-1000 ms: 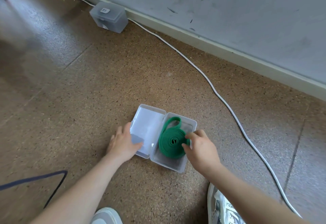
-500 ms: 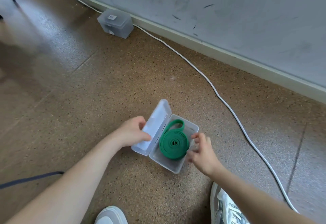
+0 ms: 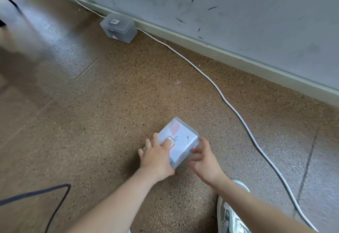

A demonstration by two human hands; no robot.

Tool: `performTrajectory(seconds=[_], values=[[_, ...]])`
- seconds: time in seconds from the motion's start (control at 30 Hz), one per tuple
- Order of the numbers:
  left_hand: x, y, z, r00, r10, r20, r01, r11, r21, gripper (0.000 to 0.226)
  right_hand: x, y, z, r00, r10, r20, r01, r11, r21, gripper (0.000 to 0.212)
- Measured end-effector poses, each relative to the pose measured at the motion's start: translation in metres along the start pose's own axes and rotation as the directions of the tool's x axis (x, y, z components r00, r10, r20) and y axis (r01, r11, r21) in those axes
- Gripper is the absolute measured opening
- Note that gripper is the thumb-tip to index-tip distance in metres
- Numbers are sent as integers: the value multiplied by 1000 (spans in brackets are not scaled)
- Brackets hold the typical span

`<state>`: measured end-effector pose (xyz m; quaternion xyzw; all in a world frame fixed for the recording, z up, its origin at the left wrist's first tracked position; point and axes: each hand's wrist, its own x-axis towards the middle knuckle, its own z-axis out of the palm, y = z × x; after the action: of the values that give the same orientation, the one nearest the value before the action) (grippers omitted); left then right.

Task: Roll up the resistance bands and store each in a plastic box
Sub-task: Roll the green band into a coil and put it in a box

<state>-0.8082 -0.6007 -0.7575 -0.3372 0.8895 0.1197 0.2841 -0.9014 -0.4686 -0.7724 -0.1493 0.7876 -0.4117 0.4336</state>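
A translucent plastic box (image 3: 183,137) lies on the brown speckled floor with its lid down; red print shows on the lid. My left hand (image 3: 156,157) lies flat on the lid's near left part, fingers spread and pressing. My right hand (image 3: 203,157) touches the box's right near side with its fingertips, fingers loosely bent. The green band is hidden inside the box.
A second closed translucent box (image 3: 119,27) stands by the skirting board at the back. A white cable (image 3: 227,104) runs along the floor to the right. A dark cord (image 3: 55,196) lies at the lower left. My shoe (image 3: 231,214) is at the bottom right.
My left hand swung the lid over from the left and brought it down onto the box, covering the rolled green band. My right hand left the band and moved to the box's side.
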Motion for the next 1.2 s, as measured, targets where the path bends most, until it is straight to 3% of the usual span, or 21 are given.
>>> performTrajectory(seconds=[0.07,0.13,0.23,0.3,0.4,0.47,0.57,0.63,0.8,0.97,1.13,1.2], values=[[10,-18,-17,998,43,49,-38,995,-96,62,4,-5,-7,978,-208,2,186,872,-453,99],[18,-37,-34,982,110,154,-77,976,-203,55,8,-15,-13,935,-344,85,290,604,-742,114],[25,-53,-46,932,199,303,-110,952,-287,56,19,-34,-14,877,-358,321,421,247,-873,116],[27,-58,-47,903,219,369,-73,926,-370,56,29,-44,-11,849,-321,419,483,149,-863,104],[28,-68,-52,913,195,359,18,859,-512,51,44,-55,-9,829,-336,447,504,102,-858,90],[24,-75,-55,944,206,256,-60,874,-483,53,49,-59,-9,833,-346,431,499,135,-856,87],[9,-86,-51,938,309,157,-245,911,-331,101,51,-65,-9,854,-324,408,486,216,-847,87],[1,-94,-36,942,323,88,-292,922,-254,120,52,-66,-9,863,-309,400,483,272,-832,86],[-4,-104,-11,972,215,-91,-233,912,-337,106,49,-62,1,864,-280,419,492,284,-823,87],[-3,-106,-7,970,200,-135,-239,878,-416,103,46,-67,8,866,-271,419,480,221,-849,89],[2,-104,-12,938,247,-243,-299,932,-206,92,50,-76,9,822,-375,429,478,45,-877,75],[4,-103,-17,940,249,-232,-290,943,-164,86,51,-74,7,811,-384,441,484,20,-875,73]])
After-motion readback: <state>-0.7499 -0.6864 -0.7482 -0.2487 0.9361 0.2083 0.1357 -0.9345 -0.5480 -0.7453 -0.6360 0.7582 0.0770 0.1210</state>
